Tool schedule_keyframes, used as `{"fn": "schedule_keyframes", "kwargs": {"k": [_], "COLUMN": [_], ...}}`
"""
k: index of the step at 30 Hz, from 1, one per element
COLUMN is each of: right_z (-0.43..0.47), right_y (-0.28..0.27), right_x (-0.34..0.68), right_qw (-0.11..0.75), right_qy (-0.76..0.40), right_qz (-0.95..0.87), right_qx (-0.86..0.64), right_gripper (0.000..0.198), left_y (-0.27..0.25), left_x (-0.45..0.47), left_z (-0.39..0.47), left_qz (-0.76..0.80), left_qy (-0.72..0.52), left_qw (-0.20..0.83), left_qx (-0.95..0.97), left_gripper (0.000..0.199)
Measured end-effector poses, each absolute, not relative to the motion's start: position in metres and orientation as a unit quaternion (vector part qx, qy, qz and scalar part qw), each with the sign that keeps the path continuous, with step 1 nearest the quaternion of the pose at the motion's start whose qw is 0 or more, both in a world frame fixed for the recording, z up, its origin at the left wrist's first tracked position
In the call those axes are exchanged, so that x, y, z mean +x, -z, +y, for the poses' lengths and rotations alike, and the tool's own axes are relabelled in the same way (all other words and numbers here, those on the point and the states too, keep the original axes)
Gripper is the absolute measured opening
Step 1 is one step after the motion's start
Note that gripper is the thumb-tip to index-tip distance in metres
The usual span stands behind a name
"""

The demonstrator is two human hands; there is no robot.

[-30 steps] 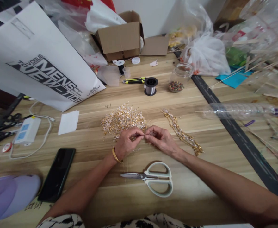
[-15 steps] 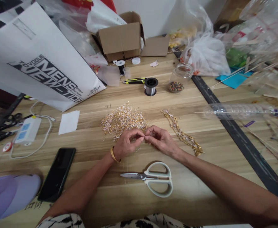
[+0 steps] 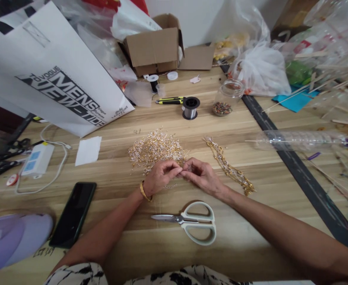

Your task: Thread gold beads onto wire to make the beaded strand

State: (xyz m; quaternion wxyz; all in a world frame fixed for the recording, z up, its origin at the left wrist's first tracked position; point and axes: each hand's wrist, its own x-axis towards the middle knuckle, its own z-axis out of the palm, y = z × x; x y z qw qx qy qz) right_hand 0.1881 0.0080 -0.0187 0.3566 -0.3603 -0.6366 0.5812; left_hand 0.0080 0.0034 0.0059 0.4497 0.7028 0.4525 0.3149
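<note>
My left hand point(image 3: 162, 176) and my right hand point(image 3: 202, 176) meet fingertip to fingertip, both closed in a pinch. Whatever lies between the fingers is too small to make out. Just beyond them spreads a pile of small gold and silver links point(image 3: 154, 148). Below the left fingers a short bit of chain point(image 3: 170, 186) rests on the wood. Strands of gold and silver chain point(image 3: 229, 166) lie to the right of my right hand. Nearer to me are scissors point(image 3: 188, 222) with pale handles, their blades pointing left.
Behind the pile stand a wire spool point(image 3: 190, 107), a yellow-black cutter knife point(image 3: 170, 100) and a jar of beads point(image 3: 225, 101). A phone point(image 3: 73, 213) and a white paper point(image 3: 88, 151) lie left. A plastic bottle point(image 3: 304, 140) lies right. A large paper bag point(image 3: 67, 75) fills the back left.
The left fingers have drawn closer together against the right fingertips. A little more of the chain below them shows. The whole view has shifted slightly.
</note>
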Motion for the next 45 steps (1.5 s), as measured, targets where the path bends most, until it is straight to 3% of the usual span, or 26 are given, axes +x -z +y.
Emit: {"fn": "schedule_keyframes", "kwargs": {"k": [19, 45], "right_z": [0.007, 0.007], "right_y": [0.009, 0.014], "right_x": [0.189, 0.189], "right_qw": [0.389, 0.349], "right_qy": [-0.572, -0.576], "right_qz": [-0.629, -0.646], "right_qx": [-0.355, -0.359], "right_gripper": [0.022, 0.019], "left_y": [-0.008, -0.006], "left_x": [0.01, 0.011], "left_z": [0.001, 0.001], "left_qz": [0.474, 0.483], "left_qy": [-0.33, -0.328], "left_qw": [0.35, 0.334], "left_qx": [0.738, 0.74], "left_gripper": [0.021, 0.023]}}
